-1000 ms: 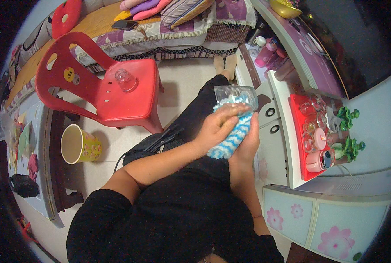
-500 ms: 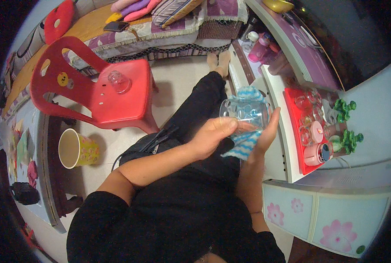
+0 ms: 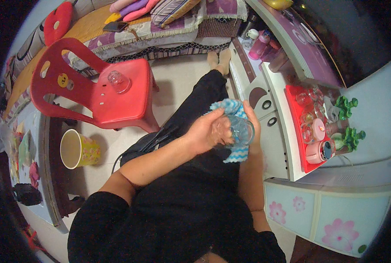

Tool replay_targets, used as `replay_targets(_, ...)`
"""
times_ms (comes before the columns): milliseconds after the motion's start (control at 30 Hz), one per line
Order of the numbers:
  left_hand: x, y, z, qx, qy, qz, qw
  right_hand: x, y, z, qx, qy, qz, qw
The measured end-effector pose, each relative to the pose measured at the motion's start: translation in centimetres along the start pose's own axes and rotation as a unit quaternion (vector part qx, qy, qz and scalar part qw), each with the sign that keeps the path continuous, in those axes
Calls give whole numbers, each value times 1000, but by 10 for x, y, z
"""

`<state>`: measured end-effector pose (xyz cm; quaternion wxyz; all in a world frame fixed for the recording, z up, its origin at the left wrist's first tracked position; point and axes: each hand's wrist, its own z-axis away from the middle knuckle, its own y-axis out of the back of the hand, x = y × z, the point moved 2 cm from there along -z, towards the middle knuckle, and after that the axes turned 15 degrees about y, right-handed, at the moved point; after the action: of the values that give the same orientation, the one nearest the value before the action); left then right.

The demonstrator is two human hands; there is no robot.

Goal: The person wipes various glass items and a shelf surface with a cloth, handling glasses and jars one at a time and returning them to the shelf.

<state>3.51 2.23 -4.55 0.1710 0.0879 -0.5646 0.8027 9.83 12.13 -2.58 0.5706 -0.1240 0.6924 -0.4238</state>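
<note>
A clear glass cup (image 3: pixel 242 131) lies on its side in front of my body, its round end toward the right. My left hand (image 3: pixel 204 131) is wrapped round it from the left, and the fingers show blurred through the glass. My right hand (image 3: pixel 254 131) is closed on a blue-and-white striped cloth (image 3: pixel 236 155), pressing it to the cup's far and right sides. Part of the right fingers is hidden behind cloth and cup. Another clear glass (image 3: pixel 119 82) rests on the seat of the red plastic chair (image 3: pixel 121 107).
On the white cabinet at right, a red tray (image 3: pixel 310 168) holds several glasses, a pink lidded jar (image 3: pixel 319 128) and green plant-shaped ornaments nearby. A yellow patterned bin (image 3: pixel 90 150) stands on the floor at left. A sofa with cushions spans the back.
The cup and cloth have moved left and a little nearer. The cup has turned so its round end shows, and my right hand has shifted inward against it.
</note>
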Motion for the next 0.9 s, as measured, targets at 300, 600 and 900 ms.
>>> replay_targets(300, 28, 2, 10, 150, -139, -228, 952, 35, 45, -7, 80, 135, 83, 984)
replay_targets(600, 24, 15, -4, 136, -97, -101, 981, 1, 15, 4, 245, 369, 341, 829)
replay_targets(900, 1, 18, -3, 14, 22, -106, 994, -3, 14, 4, 160, 389, 438, 795)
